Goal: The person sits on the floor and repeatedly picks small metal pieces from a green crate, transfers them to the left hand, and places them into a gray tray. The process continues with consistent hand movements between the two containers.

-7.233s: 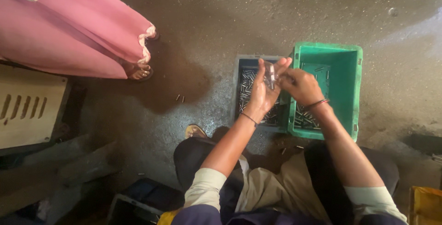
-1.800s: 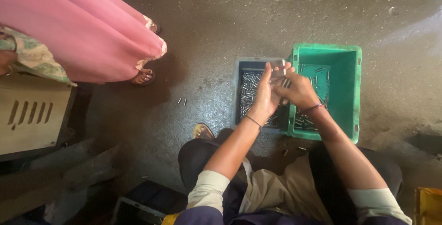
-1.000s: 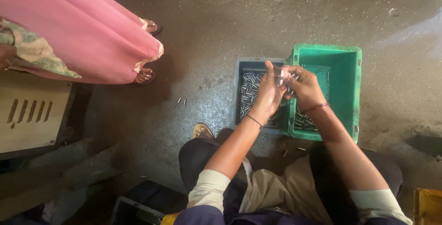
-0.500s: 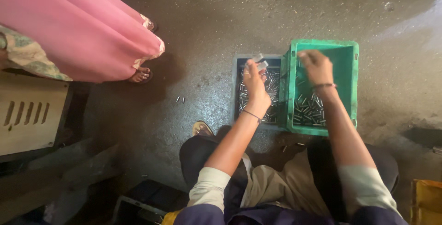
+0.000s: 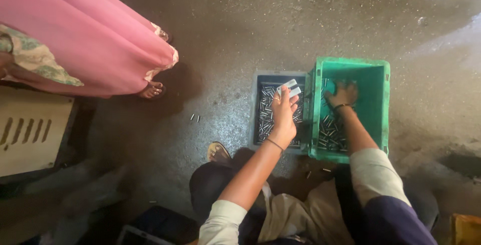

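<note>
Hands work over two bins set side by side on the rough grey concrete floor (image 5: 310,19). The left hand (image 5: 283,114) hovers above the grey rectangular plastic tray (image 5: 254,112), its fingers closed around a few short, pale metal cylinders (image 5: 289,87) that stick out past the fingertips. Loose small silver metal cylinders (image 5: 265,112) cover the bottom of that tray. The right hand (image 5: 342,93) reaches down inside the green rectangular plastic crate (image 5: 350,66), which touches the tray's right side. It rests among the same kind of silver pieces (image 5: 328,132) lying there; whether its fingers grip any of them cannot be told. A thin band circles each wrist. A few stray cylinders (image 5: 195,118) lie on the floor well to the left, near another person's pink garment (image 5: 95,39) and sandalled foot (image 5: 151,90).
</note>
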